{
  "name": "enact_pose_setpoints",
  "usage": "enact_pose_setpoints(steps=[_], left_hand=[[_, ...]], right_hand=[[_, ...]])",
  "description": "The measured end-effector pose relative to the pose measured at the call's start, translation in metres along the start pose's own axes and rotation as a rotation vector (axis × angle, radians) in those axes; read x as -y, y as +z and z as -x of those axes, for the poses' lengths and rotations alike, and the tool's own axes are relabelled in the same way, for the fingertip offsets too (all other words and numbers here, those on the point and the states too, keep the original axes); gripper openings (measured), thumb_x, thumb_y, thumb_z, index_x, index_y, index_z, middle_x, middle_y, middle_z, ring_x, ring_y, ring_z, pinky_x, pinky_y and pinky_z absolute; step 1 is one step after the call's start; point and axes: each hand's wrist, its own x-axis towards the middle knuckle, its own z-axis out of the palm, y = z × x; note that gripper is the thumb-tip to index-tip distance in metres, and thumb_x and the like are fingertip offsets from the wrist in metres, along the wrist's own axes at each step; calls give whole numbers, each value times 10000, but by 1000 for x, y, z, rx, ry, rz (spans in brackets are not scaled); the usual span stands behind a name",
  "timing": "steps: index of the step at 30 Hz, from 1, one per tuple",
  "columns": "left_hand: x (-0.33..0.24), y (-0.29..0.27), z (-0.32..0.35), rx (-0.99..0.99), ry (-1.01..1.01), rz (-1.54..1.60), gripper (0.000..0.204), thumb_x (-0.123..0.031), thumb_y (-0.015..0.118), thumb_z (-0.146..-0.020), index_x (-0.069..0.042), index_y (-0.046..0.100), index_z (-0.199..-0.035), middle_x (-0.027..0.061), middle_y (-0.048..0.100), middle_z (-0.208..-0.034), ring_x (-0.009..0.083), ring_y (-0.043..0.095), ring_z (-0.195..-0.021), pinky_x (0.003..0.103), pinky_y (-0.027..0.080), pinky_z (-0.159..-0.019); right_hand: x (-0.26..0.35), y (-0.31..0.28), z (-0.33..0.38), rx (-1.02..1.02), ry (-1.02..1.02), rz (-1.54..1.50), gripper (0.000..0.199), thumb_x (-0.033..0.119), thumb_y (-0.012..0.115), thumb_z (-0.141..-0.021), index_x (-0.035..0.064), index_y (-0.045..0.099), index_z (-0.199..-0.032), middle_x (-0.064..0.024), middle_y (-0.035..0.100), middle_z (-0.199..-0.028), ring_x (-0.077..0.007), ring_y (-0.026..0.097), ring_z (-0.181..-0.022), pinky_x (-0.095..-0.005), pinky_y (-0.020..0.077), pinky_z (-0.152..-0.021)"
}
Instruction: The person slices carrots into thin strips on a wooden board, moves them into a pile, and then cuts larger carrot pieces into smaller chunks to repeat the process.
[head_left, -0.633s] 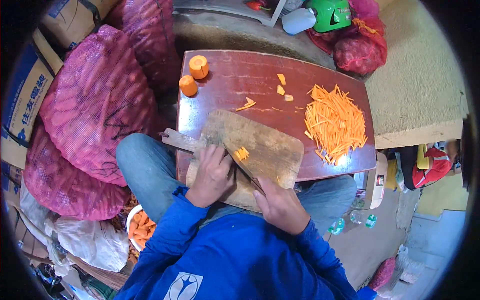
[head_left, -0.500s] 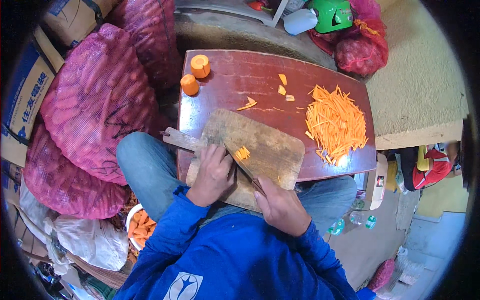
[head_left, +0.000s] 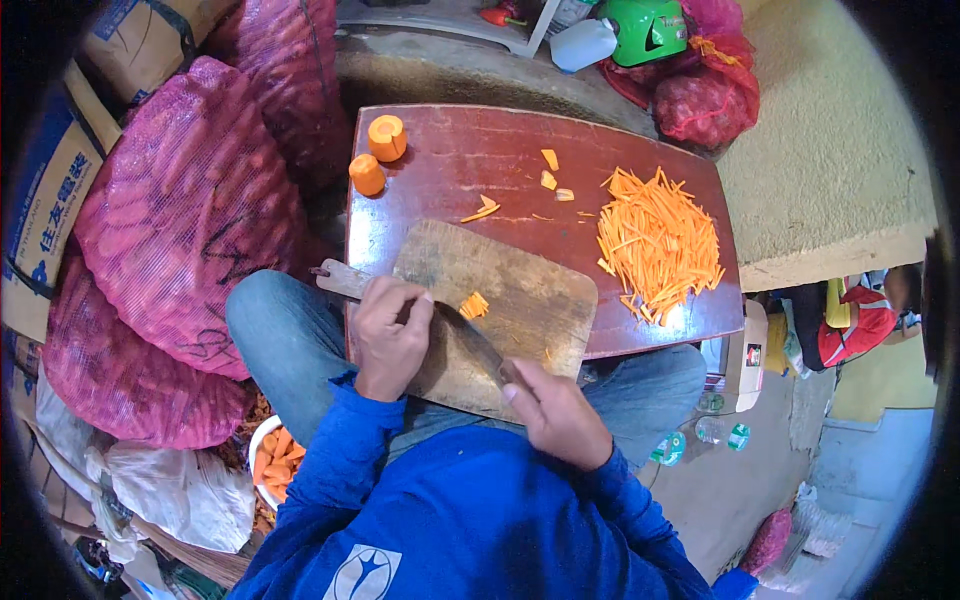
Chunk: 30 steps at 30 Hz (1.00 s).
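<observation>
My right hand (head_left: 568,415) is wrapped round the handle of a knife (head_left: 480,347), whose blade slants up and left across a worn wooden cutting board (head_left: 535,300). Close to the blade's tip is my left hand (head_left: 393,335), lifted over the board's left edge with thumb and fingers drawn together. Whether anything sits in that pinch I cannot make out. A small bundle of carrot strips (head_left: 473,306) lies on the board, just beyond the blade. The board's handle (head_left: 340,278) sticks out past my left hand. Part of the board overhangs my lap.
On the red-brown table (head_left: 470,150) are a heap of carrot strips (head_left: 660,245), two carrot chunks (head_left: 387,138) and some carrot scraps (head_left: 549,180). Pink mesh sacks (head_left: 190,210) crowd the left, above a white bucket of carrots (head_left: 275,460). Another person (head_left: 850,320) is at the far right.
My left hand has risen slightly and moved left, off the board's surface, its fingers now pinched. The knife stays by the strips. The whole view has shifted a little.
</observation>
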Motion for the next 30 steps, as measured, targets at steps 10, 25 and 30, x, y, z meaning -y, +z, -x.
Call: enact_pose_setpoints(steps=[10, 25, 30], left_hand=[[8, 11, 6, 197, 217, -288, 115, -39, 816, -818, -60, 706, -845, 108, 623, -864, 331, 609, -848, 458, 440, -801], [9, 7, 7, 231, 198, -268, 126, -68, 814, -844, -66, 699, -897, 100, 603, -901, 327, 599, -891, 467, 433, -826], [10, 9, 7, 245, 203, -291, 111, -103, 795, -862, -77, 690, -885, 111, 594, -939, 328, 595, -951, 477, 426, -841]], right_hand=[[-73, -99, -24, -570, 45, 317, 332, 172, 605, -1088, -37, 635, -1345, -338, 713, -1031, -546, 701, -1013, -528, 568, -825], [-56, -130, -142, -361, -47, 289, 279, 233, 618, -1074, -12, 690, -1186, -309, 715, -964, -513, 709, -968, -545, 545, -828], [-82, -129, -179, -371, -71, 360, 276, 227, 589, -1081, -25, 683, -1147, -230, 685, -882, -370, 691, -832, -478, 536, -786]])
